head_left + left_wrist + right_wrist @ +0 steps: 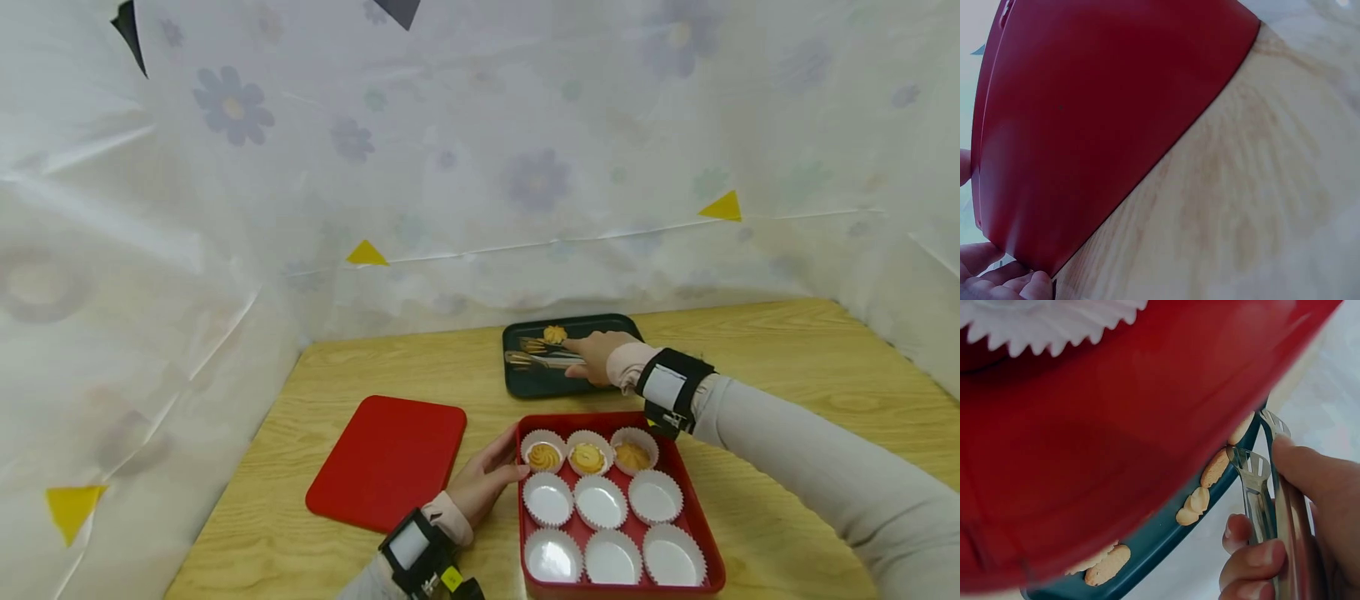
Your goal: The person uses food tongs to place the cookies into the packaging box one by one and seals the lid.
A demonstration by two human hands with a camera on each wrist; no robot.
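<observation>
My left hand (480,487) grips the left side of a red box (1110,112), thumb at the rim and fingers along the outer wall. White fluted paper cups (601,502) fill the box in rows; the far row holds piped cookies (587,457), one per cup. Metal tongs (1260,494) with slotted tips are in my right hand (596,354), their arms spread apart. Those tips are over a dark green tray (540,385), close to several cookies (1215,467). In the head view the hand and tongs cover part of the tray.
A flat red lid (390,467) lies left of the box on the wooden table (795,400). Behind the table hangs a pale flowered sheet (480,158). My right forearm (795,450) reaches over the box's far right corner.
</observation>
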